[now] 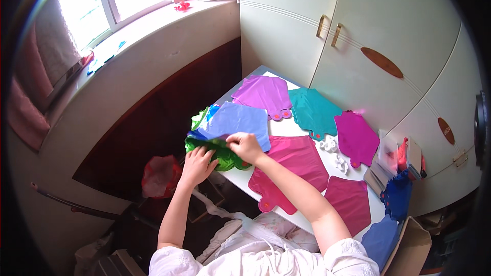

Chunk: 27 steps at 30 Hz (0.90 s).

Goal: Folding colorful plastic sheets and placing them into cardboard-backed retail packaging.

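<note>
At the left end of the white table (232,178), my left hand (198,166) lies on a shiny green sheet (225,158), fingers spread. My right hand (244,146) pinches the raised edge of the same pile, where dark blue and green material meet; the exact layer is partly hidden by the fingers. Just behind lies a flat light-blue sheet (239,121), over some bright green and blue pieces (199,118). Under my right forearm is a large crimson sheet (291,166) with rounded tabs.
Further flat sheets lie around: violet (263,92), teal (314,112), magenta (356,138) and dark red (349,202). White crumpled bits (330,145) sit between them. Books (381,174) and a cardboard box (411,248) stand at the right. A red plastic bag (161,176) is low at left.
</note>
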Each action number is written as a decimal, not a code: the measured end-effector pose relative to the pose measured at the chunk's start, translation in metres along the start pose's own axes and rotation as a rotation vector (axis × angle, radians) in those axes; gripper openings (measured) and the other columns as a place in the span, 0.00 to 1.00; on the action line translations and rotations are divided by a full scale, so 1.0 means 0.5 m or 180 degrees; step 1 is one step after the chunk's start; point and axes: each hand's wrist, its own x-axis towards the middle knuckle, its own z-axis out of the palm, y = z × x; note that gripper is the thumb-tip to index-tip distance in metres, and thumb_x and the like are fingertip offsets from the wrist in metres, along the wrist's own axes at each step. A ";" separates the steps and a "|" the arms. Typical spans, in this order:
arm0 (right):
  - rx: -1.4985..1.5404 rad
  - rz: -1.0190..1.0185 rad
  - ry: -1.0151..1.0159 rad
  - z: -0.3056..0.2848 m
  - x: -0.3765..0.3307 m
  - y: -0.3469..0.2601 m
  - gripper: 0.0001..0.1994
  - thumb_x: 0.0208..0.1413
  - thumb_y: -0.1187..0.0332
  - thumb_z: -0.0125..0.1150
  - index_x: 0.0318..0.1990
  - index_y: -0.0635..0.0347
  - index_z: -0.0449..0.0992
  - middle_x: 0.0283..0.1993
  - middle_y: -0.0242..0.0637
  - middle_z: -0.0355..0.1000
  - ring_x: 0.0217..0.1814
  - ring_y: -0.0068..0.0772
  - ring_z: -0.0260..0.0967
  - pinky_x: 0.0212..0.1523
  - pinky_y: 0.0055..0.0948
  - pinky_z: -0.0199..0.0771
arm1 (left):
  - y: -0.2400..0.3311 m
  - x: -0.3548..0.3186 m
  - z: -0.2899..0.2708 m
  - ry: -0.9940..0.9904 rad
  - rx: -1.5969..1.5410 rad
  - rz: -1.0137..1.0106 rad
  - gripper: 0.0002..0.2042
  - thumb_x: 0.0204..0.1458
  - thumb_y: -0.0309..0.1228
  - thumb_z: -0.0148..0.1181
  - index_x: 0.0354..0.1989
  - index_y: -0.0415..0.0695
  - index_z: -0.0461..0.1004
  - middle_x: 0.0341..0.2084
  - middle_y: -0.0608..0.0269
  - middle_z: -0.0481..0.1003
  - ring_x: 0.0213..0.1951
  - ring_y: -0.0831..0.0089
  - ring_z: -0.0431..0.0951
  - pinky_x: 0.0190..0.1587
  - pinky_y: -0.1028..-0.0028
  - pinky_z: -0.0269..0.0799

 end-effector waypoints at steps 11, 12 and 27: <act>0.1229 0.0060 0.2564 -0.388 0.043 -0.057 0.05 0.52 0.76 0.63 0.36 0.67 0.77 0.31 0.30 0.75 0.31 0.16 0.68 0.33 0.18 0.69 | 0.021 0.027 -0.016 -0.0359 0.0263 -0.0214 0.25 0.48 0.44 0.62 0.55 0.51 0.70 0.55 0.49 0.67 0.56 0.54 0.66 0.52 0.55 0.63; 0.0770 -0.0154 0.2563 -0.414 0.022 -0.090 0.05 0.53 0.76 0.63 0.36 0.66 0.77 0.32 0.31 0.76 0.31 0.17 0.69 0.34 0.19 0.70 | 0.038 0.037 -0.016 -0.0053 -0.0167 -0.0194 0.26 0.48 0.43 0.63 0.56 0.48 0.69 0.55 0.48 0.67 0.56 0.53 0.66 0.53 0.54 0.63; -0.2204 -0.1615 0.0049 -0.108 -0.445 -0.178 0.11 0.41 0.71 0.57 0.34 0.65 0.75 0.40 0.44 0.74 0.45 0.40 0.74 0.49 0.33 0.76 | 0.342 -0.120 0.015 -0.1274 -0.6656 -0.2768 0.08 0.54 0.24 0.54 0.43 0.42 0.70 0.32 0.63 0.75 0.34 0.71 0.77 0.38 0.69 0.76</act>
